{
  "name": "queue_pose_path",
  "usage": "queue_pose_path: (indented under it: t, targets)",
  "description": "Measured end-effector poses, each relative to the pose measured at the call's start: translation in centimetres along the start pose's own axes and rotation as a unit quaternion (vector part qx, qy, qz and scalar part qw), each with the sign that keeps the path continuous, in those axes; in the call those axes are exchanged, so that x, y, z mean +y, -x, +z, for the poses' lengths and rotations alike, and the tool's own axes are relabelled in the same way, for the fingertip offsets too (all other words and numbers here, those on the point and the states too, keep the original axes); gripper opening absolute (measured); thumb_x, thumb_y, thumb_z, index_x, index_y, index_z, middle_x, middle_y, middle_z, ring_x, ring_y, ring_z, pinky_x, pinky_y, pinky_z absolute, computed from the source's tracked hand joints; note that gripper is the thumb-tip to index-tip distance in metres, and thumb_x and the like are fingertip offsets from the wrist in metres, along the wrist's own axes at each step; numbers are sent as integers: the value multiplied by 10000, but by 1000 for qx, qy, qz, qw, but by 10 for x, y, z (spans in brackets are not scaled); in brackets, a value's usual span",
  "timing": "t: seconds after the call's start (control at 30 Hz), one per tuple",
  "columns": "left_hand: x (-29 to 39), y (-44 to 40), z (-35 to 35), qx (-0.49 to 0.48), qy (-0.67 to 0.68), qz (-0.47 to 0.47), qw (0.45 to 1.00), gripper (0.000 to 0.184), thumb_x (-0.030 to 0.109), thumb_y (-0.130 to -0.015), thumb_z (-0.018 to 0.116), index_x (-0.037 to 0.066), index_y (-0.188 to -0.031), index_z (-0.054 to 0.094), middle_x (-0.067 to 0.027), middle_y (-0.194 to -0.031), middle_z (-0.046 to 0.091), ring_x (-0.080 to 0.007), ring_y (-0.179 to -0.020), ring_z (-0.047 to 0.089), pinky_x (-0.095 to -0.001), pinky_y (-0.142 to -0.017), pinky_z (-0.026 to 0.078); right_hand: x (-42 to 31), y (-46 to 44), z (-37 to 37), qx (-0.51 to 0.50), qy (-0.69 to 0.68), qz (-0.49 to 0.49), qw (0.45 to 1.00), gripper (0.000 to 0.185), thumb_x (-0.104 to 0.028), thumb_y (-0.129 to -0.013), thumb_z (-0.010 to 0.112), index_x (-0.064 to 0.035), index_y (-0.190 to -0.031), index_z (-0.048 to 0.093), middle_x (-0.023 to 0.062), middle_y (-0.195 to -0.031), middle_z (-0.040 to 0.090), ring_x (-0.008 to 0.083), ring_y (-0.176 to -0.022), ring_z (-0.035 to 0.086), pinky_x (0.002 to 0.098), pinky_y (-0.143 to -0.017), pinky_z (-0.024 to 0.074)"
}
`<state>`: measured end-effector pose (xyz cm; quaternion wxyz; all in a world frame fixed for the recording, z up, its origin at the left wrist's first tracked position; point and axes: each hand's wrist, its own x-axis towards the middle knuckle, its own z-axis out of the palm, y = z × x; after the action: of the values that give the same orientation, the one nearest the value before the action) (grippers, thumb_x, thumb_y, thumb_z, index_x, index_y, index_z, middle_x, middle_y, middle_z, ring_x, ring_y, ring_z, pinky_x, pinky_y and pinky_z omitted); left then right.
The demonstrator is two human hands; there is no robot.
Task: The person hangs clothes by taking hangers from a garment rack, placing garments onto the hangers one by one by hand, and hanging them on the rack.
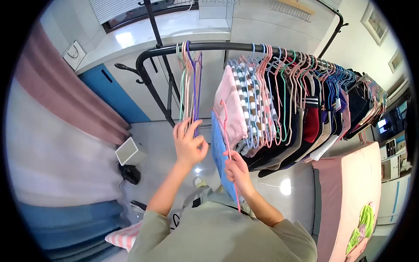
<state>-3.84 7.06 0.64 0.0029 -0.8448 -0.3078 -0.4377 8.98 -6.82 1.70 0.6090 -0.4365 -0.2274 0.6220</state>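
Observation:
My right hand (237,171) is closed around a pink clothes hanger (226,131), held upright with its hook at the top. Beside that hanger hangs a blue cloth (219,150); whether it is attached to the hanger I cannot tell. My left hand (189,142) is raised with its fingers apart, just below several bare hangers (187,87) at the rack's near end. A purple hanger (195,83) among them reaches down to my fingertips; contact is unclear. A pale pink cloth (230,105) hangs first in the row of clothes, just beyond my right hand.
A black clothes rack (205,46) spans the view, with many garments on hangers to the right. Long curtains (65,144) hang at left near a white bin (131,151). A pink-covered piece of furniture (345,183) stands at lower right. Behind the rack runs a counter (174,32).

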Motion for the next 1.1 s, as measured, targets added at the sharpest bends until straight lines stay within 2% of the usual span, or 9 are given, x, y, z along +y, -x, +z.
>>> queue_pose_path:
  t: [0.23,0.37,0.5,0.6,0.8,0.9,1.0,1.03,1.1]
  targets:
    - [-13,6,-11,-20,9,-5,1000,111,133,-579,620,76,-524,544,-63,-1103,566,-319,-1114,434,-488,-929,290,-8,-29,27,14,-61,-8,998,214,-73,-886,462,-107,-1097,451,-86,-611,269,-1,-466,216,164,-385,130]
    - [-24,8,-19,-23,41,-1,999,136,136,-583,630,78,-510,531,-58,-1079,575,-312,-1109,438,-482,-931,292,-5,-35,42,11,-67,8,998,226,-107,-890,483,-111,-1113,443,-103,-569,263,-8,-452,223,174,-391,146]
    - [-35,10,-25,-18,62,10,998,167,120,-564,635,68,-485,497,-76,-1047,596,-335,-1112,440,-496,-935,281,1,-45,59,11,-79,-13,997,206,-85,-890,468,-112,-1093,443,-95,-592,275,-8,-451,224,167,-382,140]
    - [-42,10,-31,-17,50,5,999,169,137,-593,634,75,-501,505,-61,-1058,585,-309,-1102,451,-480,-933,295,15,-54,80,13,-87,-28,996,190,-82,-893,461,-113,-1079,438,-91,-603,292,-7,-449,223,164,-378,141]
    - [-46,17,-37,0,79,11,997,176,108,-613,644,65,-582,476,-88,-1018,599,-340,-1102,461,-514,-944,291,24,-71,98,19,-87,-95,992,183,-111,-913,446,-102,-1094,425,-93,-568,325,-15,-427,241,169,-379,161]
    - [-44,22,-40,-21,153,-6,988,157,72,-626,633,50,-718,508,-121,-1042,578,-359,-1104,459,-490,-948,311,17,-81,97,31,-91,-111,989,185,-108,-915,438,-97,-1098,423,-101,-548,296,-18,-417,231,173,-372,161]
    - [-27,21,-47,-96,334,-81,934,249,77,-649,637,30,-851,499,-178,-1100,530,-371,-1105,462,-448,-958,325,12,-90,93,42,-85,-142,985,188,-110,-915,439,-93,-1101,421,-104,-547,293,-19,-416,230,173,-370,160]
    - [-28,27,-45,-181,396,-126,891,458,112,-674,668,2,-1041,417,-233,-1229,407,-359,-1165,417,-420,-998,292,8,-92,93,61,-72,-142,985,187,-119,-916,443,-91,-1100,424,-104,-547,287,-18,-422,226,175,-372,156]
    - [-22,30,-40,-208,432,-143,866,609,132,-690,682,-12,-1143,301,-245,-1279,329,-346,-1205,369,-423,-1019,265,5,-96,86,51,-75,-141,986,194,-91,-900,450,-96,-1093,427,-100,-575,288,-17,-429,215,167,-367,142]
